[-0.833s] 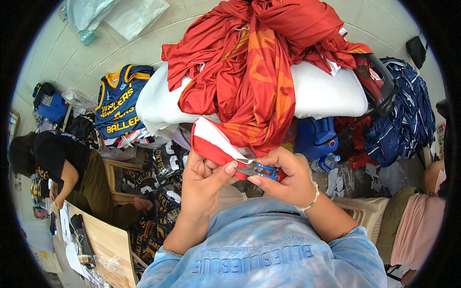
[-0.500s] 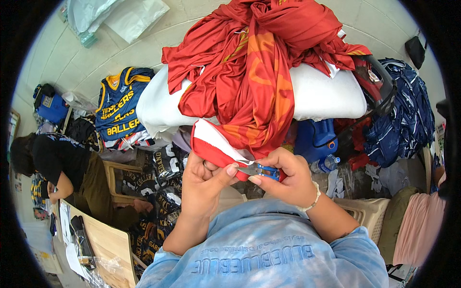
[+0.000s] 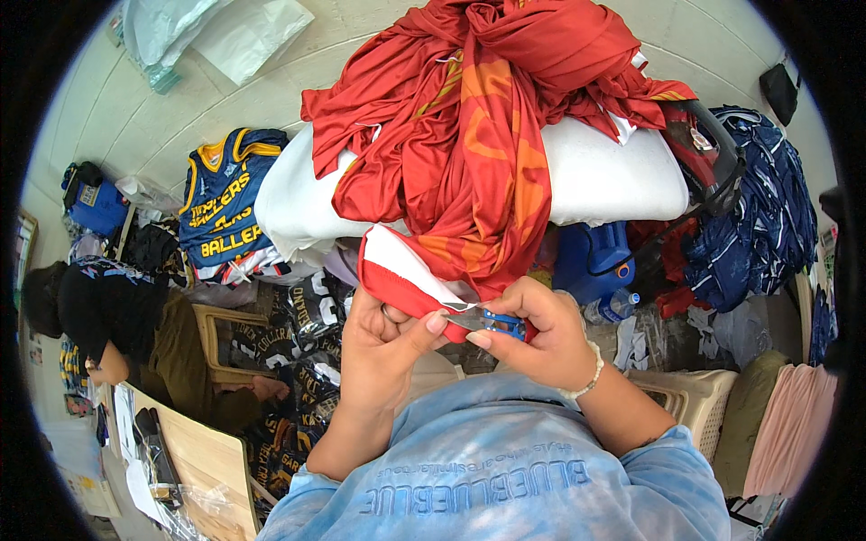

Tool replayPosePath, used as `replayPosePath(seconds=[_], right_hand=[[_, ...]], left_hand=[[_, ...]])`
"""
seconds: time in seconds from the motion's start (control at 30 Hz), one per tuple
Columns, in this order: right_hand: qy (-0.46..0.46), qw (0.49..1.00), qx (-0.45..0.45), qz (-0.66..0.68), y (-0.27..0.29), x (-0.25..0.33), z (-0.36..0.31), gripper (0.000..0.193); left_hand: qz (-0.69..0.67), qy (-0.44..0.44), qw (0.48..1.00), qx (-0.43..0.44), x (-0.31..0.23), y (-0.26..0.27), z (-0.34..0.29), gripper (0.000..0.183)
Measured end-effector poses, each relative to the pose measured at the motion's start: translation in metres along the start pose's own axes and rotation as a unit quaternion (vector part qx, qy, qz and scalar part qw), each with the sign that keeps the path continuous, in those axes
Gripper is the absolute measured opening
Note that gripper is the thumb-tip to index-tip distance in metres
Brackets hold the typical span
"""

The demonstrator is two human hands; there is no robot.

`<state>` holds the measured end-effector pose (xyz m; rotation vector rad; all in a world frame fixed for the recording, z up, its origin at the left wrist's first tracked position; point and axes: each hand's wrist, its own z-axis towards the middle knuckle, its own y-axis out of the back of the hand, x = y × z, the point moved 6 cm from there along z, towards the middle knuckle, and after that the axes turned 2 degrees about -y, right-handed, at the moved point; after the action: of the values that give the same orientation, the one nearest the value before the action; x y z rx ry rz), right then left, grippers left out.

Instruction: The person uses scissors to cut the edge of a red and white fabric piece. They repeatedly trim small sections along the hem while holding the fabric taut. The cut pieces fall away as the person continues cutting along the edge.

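A heap of red jerseys (image 3: 424, 171) with orange and yellow print lies over a white padded board (image 3: 613, 171), and its lower end hangs toward me. My left hand (image 3: 383, 338) pinches the hem of that red fabric, where the white inner side is turned out. In my right hand (image 3: 541, 329) is a small pair of thread snips (image 3: 503, 325) with blue handles. Their metal blades point left and meet the fabric edge beside my left thumb. The blade tips are partly hidden by the thumb and cloth.
Dark blue jerseys (image 3: 753, 216) hang in a bundle at the right, near a clothes iron (image 3: 699, 144). A blue jug (image 3: 591, 261) and a plastic bottle (image 3: 615, 307) stand below the board. At the left, a co-worker (image 3: 117, 316) bends by a wooden table (image 3: 198, 460). Black jerseys (image 3: 307, 361) lie in packs.
My hands, the snips and the red hem stay nearly in place. At the left, the co-worker's head and arm have shifted slightly.
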<state>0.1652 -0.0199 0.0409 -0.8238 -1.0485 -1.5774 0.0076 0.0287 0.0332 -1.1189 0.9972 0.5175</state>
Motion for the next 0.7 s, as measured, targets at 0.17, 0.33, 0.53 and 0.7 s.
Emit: replayPosePath(seconds=[0.17,0.33,0.53,0.7], right_hand=[[0.001,1.0,-0.005,-0.002,0.0,0.004,0.0,0.025],[-0.015,0.999,-0.002,-0.04,0.001,0.005,0.0,0.024],[-0.053,0.998,0.001,-0.021,0.0,0.0,-0.002,0.025],[-0.136,0.979,0.048,0.147,-0.016,-0.022,-0.006,0.024]], left_hand=[[0.028,-0.026,0.999,-0.001,-0.002,0.0,-0.001,0.053],[0.05,-0.037,0.998,-0.008,-0.003,0.0,-0.002,0.056],[0.033,-0.017,0.999,-0.03,0.0,-0.001,-0.003,0.054],[0.028,-0.037,0.998,-0.047,-0.002,0.002,0.0,0.046]])
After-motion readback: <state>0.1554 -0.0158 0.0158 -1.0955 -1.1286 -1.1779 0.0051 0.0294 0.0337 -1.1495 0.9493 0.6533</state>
